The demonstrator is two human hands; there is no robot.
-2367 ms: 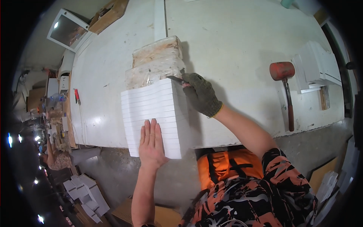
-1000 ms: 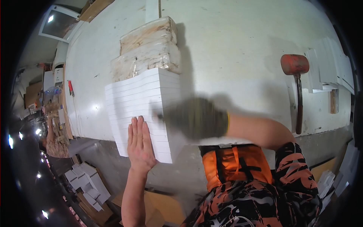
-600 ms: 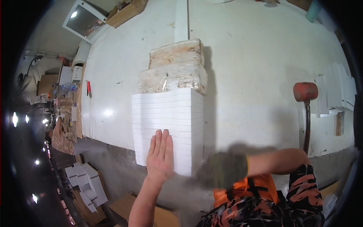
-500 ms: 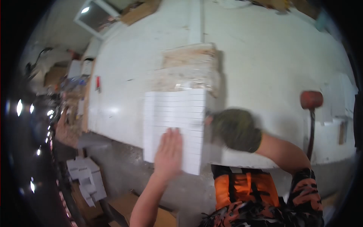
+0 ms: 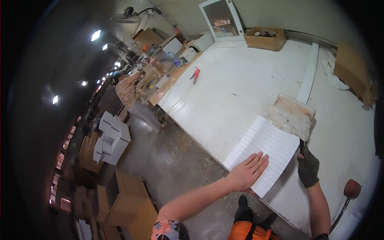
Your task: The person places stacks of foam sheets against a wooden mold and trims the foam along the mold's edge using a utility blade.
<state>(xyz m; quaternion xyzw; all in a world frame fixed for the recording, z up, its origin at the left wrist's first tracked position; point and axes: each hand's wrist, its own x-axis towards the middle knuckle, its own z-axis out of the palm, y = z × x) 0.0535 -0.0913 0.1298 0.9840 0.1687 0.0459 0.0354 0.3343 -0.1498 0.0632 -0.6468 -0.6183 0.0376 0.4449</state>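
Observation:
A white sheet (image 5: 276, 138) with parallel cross lines lies at the front of the table, its lower end reaching past the edge. My bare left hand (image 5: 249, 173) rests on it, fingers stretched out flat. Beyond the sheet, and partly under its far end, is a block wrapped in clear plastic (image 5: 294, 112). At the sheet's right corner is my right hand (image 5: 308, 168) in a dark green glove, a fingertip bare. Its fingers are closed around a small dark object (image 5: 301, 145), mostly hidden, whose kind I cannot make out.
A red-headed mallet (image 5: 352, 189) lies at the right. A red-handled tool (image 5: 195, 75) with a cord, an open carton (image 5: 265, 39) and a white-framed panel (image 5: 222, 22) are farther off. Cardboard boxes (image 5: 128, 196) stand on the floor at left; another person (image 5: 127, 88) works beyond.
My view has swung left, bringing the floor, boxes and other person into fuller sight. My left hand stays on the sheet; my right hand stays by its right edge.

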